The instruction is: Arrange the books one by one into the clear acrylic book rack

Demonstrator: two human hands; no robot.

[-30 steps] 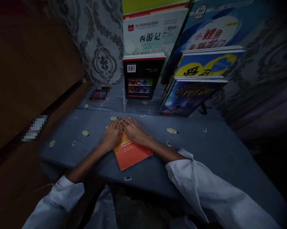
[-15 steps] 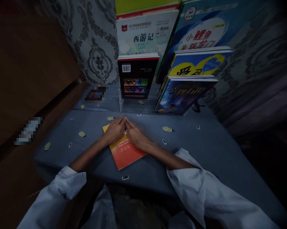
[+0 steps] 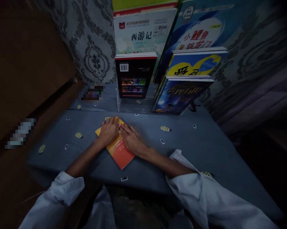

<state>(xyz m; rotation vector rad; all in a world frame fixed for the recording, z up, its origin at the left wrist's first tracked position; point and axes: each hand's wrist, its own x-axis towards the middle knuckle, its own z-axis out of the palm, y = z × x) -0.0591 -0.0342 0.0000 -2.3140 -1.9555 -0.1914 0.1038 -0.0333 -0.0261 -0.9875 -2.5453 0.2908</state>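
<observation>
A thin yellow-and-orange book (image 3: 121,156) lies flat and askew near the front of the cloth-covered table, with small print on its cover. Resting on its upper left part is my left hand (image 3: 108,132), fingers stretched out toward the far edge. My right hand (image 3: 133,140) lies across the book's right side, its fingers extended and pointing up and left. A narrow strip of cover shows between the two hands. Both palms and parts of the cover beneath them are hidden.
Behind the book, a clear stand (image 3: 119,104) holds several upright books, including a black-backed book (image 3: 136,73) and a dark blue book (image 3: 181,95). Blurred-out items lie at the left. A brown wooden panel (image 3: 26,79) borders the blue tablecloth (image 3: 191,152).
My hands have drawn apart from their touching fingertips. The book has turned and shifted slightly left under them, baring more of its far corner. The view has shifted a little.
</observation>
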